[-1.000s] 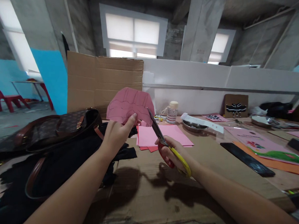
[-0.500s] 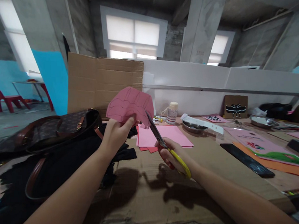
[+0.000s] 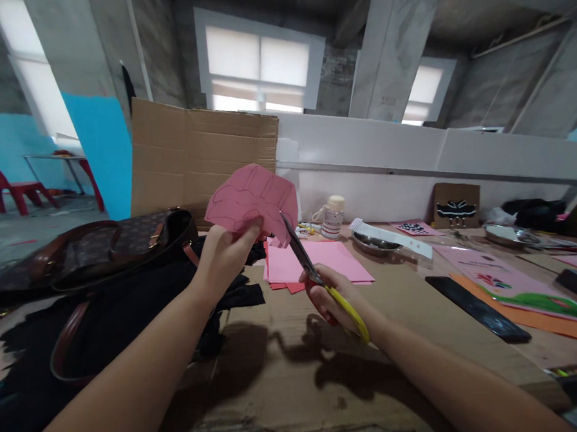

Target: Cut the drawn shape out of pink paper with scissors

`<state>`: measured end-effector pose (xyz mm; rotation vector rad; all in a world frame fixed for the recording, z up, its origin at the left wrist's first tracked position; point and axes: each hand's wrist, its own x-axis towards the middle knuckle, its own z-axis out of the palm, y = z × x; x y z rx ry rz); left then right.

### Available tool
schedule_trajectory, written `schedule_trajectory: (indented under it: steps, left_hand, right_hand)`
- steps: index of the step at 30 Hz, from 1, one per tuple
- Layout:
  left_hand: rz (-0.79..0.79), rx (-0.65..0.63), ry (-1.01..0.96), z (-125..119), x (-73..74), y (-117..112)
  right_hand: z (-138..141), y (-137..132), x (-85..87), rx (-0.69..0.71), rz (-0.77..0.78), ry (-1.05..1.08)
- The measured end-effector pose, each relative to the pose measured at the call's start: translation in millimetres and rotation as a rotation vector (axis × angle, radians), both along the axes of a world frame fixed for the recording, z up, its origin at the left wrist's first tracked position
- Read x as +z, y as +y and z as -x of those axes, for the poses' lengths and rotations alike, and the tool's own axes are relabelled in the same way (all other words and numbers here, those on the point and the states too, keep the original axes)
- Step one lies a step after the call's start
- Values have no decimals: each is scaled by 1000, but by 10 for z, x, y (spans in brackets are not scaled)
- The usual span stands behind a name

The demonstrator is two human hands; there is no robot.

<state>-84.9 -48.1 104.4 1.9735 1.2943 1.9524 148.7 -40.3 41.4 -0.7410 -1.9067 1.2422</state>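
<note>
Pinched between the thumb and fingers of my left hand (image 3: 230,251) is a piece of pink paper (image 3: 251,195) with dark lines drawn on it. It is held up above the table. My right hand (image 3: 338,297) is closed round the red and yellow handles of a pair of scissors (image 3: 301,254). The blades point up and to the left, at the lower right edge of the pink paper, with the paper's edge at the blades. How far apart the blades stand is hard to make out. Fingers behind the paper are partly hidden.
Pink sheets (image 3: 315,263) lie beyond my hands on a cardboard sheet (image 3: 391,320). A brown handbag (image 3: 111,244) and black cloth (image 3: 115,328) are at left. A bottle (image 3: 333,217), a metal bowl (image 3: 374,244) and a black phone-like slab (image 3: 477,308) are further right. Upright cardboard (image 3: 202,143) stands behind.
The pink paper has tilted very slightly in my left hand. Both hands and the scissors stay nearly where they were.
</note>
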Motion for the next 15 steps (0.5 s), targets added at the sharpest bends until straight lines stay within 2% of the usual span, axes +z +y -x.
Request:
schedule_trajectory:
  steps: [6, 15]
  left_hand:
    - [1, -43, -30, -3, 2, 0]
    - [35, -39, -49, 16, 1, -3]
  right_hand:
    - [3, -1, -6, 3, 21, -15]
    - [-5, -11, 6, 15, -3, -24]
